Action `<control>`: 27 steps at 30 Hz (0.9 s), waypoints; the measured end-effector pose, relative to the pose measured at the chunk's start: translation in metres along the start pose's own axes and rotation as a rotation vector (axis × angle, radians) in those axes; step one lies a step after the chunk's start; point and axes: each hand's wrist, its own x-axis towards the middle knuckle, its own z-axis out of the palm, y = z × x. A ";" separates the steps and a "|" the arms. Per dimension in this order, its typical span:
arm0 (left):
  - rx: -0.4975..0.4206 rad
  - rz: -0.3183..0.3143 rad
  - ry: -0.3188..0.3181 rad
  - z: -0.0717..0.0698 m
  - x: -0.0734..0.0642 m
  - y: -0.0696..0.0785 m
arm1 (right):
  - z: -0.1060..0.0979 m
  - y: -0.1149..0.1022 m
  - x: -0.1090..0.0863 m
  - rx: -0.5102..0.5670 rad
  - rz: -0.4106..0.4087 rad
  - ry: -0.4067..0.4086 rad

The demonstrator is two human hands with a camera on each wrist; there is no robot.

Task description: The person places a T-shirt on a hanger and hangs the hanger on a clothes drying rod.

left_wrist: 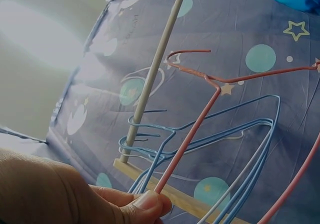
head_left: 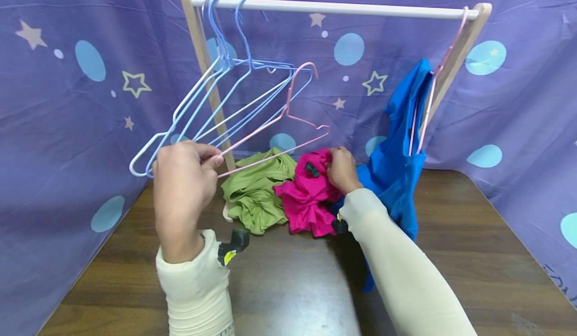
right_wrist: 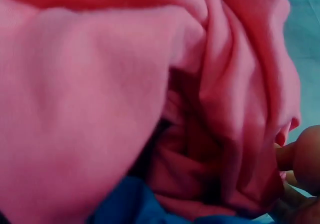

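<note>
My left hand (head_left: 182,191) pinches one lower corner of a pink wire hanger (head_left: 287,106) between thumb and fingers. In the left wrist view the hanger (left_wrist: 189,136) tilts up from the thumb, its hook in the air off the rod. My right hand (head_left: 343,172) grips the top right edge of a crumpled magenta garment (head_left: 308,201) on the table. The right wrist view is mostly filled by that garment (right_wrist: 90,94), with fingertips (right_wrist: 307,156) pinching its edge at the right. A black wrist-worn piece shows by each cuff.
A rack with a white rod (head_left: 342,8) stands behind. Several blue and white hangers (head_left: 243,75) hang at its left end. A blue garment (head_left: 398,186) hangs on a pink hanger (head_left: 451,50) at its right. A green garment (head_left: 259,196) lies on the wooden table (head_left: 469,266).
</note>
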 end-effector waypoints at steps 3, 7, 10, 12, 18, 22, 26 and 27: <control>0.001 0.009 0.001 0.001 0.000 0.000 | -0.001 0.006 0.001 0.036 0.038 0.025; 0.000 0.022 0.003 0.003 0.001 -0.001 | -0.005 0.011 0.003 0.111 0.087 0.087; 0.000 0.028 -0.004 0.003 0.001 -0.001 | -0.009 0.012 0.005 0.212 0.169 0.145; 0.003 0.031 -0.011 0.003 0.001 -0.001 | -0.012 0.012 0.006 0.320 0.256 0.168; 0.008 0.038 -0.037 0.002 0.001 -0.001 | -0.023 0.013 0.009 0.743 0.531 0.184; 0.000 0.042 -0.053 0.001 0.002 0.000 | -0.027 0.014 0.012 0.802 0.536 0.144; -0.003 0.050 -0.052 0.001 0.001 0.000 | -0.027 0.014 0.014 0.675 0.444 0.082; -0.001 0.054 -0.050 0.000 0.000 0.000 | -0.027 0.014 0.014 0.634 0.423 0.074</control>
